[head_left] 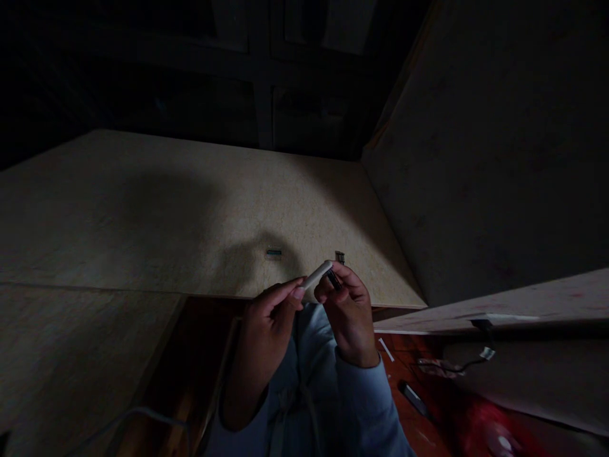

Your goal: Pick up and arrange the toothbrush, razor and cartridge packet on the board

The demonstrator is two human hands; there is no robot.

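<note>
My left hand (pixel 273 311) pinches the lower end of a small white stick-shaped piece (pixel 318 275), fingers closed round it. My right hand (pixel 346 304) is closed too, holding a small dark part (pixel 333 280) against the white piece's upper end. Both hands hover just above the near edge of a pale speckled board (pixel 200 216). On that board, right behind the hands, lie a small dark flat component (pixel 273 252) and another tiny dark piece (pixel 339 256). The scene is dim and fine detail is hard to read.
An upright pale panel (pixel 490 158) walls off the right side. Below right, on a reddish floor (pixel 409 412), lie a dark pen-like tool (pixel 415 398), a white strip (pixel 386 350) and a thin cable with a connector (pixel 476 362). A white cord (pixel 143 416) runs at the lower left.
</note>
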